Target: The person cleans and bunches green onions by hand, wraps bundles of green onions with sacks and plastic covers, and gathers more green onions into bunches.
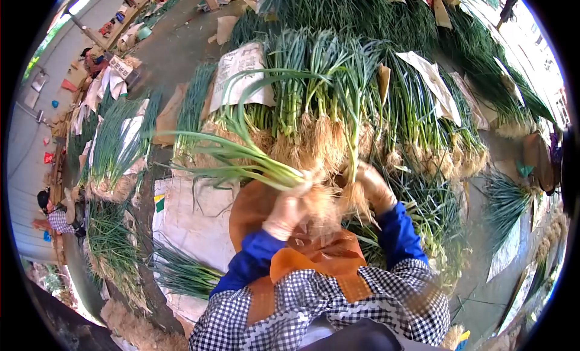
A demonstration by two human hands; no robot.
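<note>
My left hand (pixel 286 213) is wrapped round a bunch of green onions (pixel 257 160). Their leaves sweep out to the left and upward, and their pale roots, smeared by motion, hang to the right of the fist. Beside it, my right hand (pixel 373 183) is closed on a green onion (pixel 353 133) that stands nearly upright, its roots dangling below the fingers. Part of the right fingers is hidden behind the stalk and roots. Just beyond both hands lies a row of green onions (pixel 290 103) with thick straw-coloured roots facing me.
A printed white sack (pixel 244 73) rests on the row. Left of my apron (pixel 251 209), a pale sheet (pixel 193 209) covers the floor, with loose green onions (pixel 184 269) on it. More piles (pixel 118 145) lie left and right. Another person (pixel 60 215) sits at far left.
</note>
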